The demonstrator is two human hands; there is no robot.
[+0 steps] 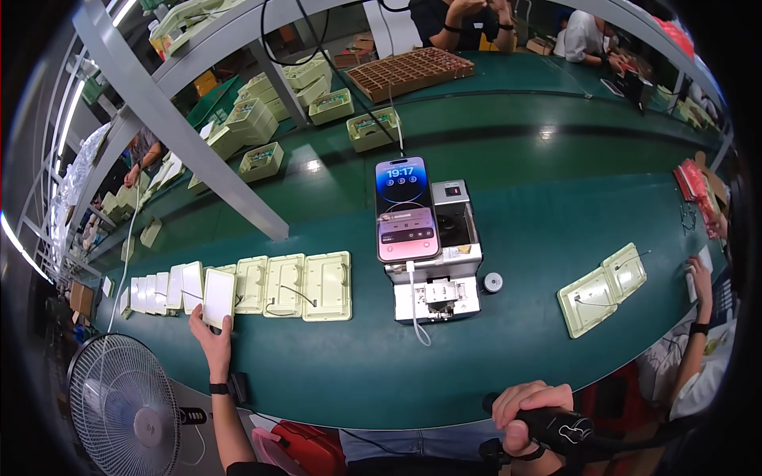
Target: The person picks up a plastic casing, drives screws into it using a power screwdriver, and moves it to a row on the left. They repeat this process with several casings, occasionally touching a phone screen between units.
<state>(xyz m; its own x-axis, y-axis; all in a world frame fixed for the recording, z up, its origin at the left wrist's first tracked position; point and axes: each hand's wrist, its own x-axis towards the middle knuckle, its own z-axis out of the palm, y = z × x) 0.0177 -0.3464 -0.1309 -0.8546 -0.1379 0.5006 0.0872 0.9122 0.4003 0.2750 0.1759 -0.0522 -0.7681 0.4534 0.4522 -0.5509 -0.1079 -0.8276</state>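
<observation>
My left hand [214, 337] grips the sides of a white rectangular panel with a pale cream rim [219, 295], held over a row of similar pieces. Beside it lie pale cream plastic covers [326, 285], open side up, some with a short dark wire. At the front edge of the bench, my right hand [530, 404] is wrapped round a black cylindrical tool, like an electric screwdriver [562, 430], with a metal loop at its end. Its tip is hard to make out.
A screw feeder [438, 297] with a phone [406, 208] on top stands mid-bench, a small round knob-like piece [493, 282] beside it. Two joined covers [603, 289] lie right. A grey post [190, 127] slants at left; a fan [127, 404] stands below. Another person's hand [699, 278] is at far right.
</observation>
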